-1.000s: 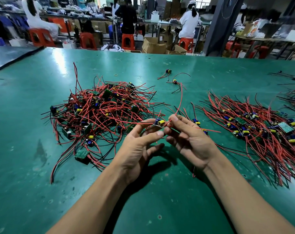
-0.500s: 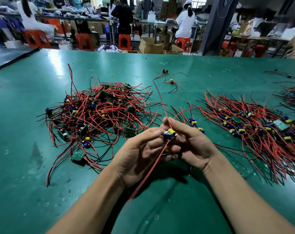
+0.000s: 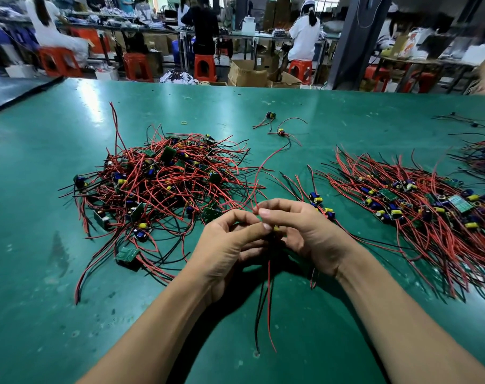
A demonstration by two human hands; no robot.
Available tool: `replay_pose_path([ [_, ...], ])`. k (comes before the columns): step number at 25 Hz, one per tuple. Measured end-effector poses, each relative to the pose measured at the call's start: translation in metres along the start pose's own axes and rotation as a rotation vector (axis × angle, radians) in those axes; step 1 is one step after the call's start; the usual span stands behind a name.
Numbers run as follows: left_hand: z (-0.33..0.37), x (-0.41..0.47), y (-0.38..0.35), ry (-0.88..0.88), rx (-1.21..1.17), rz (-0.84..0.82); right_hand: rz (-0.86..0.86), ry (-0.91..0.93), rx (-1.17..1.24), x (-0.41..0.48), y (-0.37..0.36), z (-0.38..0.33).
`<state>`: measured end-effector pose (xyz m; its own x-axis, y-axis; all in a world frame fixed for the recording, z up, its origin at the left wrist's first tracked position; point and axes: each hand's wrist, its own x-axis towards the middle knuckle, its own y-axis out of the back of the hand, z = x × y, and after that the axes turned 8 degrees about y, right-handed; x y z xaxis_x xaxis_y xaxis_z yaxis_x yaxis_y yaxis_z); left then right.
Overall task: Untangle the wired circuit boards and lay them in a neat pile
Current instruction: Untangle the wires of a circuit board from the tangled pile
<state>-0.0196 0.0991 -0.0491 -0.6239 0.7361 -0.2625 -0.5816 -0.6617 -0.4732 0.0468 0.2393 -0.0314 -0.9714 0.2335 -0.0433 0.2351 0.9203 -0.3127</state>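
Your left hand [image 3: 230,242] and right hand [image 3: 307,234] pinch a small wired circuit board with a yellow capacitor [image 3: 276,228] between the fingers [image 3: 265,213]; its red and black leads [image 3: 267,300] hang below. Draw the upper red wire [image 3: 259,178] free gently before laying the board on the combed pile of red-wired boards [image 3: 402,200] to the fingers' right.

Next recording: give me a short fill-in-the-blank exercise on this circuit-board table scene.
The tangled heap lies to the person's ____.
The neat pile lies to the person's ____.
The left hand and right hand hold a board whose red and ____ wires hang toward the camera.
The table is ____.
Missing words: left, right, black, green.
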Motion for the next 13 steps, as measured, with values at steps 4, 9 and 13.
replay_pose_path([
  [4, -0.0004, 0.0010, -0.0003, 0.001, -0.027, 0.031, -0.054, 0.018, -0.145, -0.0014, -0.0001, 0.0001],
  [9, 0.0009, 0.0028, 0.0017, 0.038, -0.039, 0.012, 0.055, 0.046, -0.138, 0.0012, 0.0013, -0.0009],
  [13, 0.0011, 0.0030, 0.0017, 0.014, -0.044, 0.009, -0.052, 0.092, -0.269, -0.0009, -0.0017, 0.0005],
])
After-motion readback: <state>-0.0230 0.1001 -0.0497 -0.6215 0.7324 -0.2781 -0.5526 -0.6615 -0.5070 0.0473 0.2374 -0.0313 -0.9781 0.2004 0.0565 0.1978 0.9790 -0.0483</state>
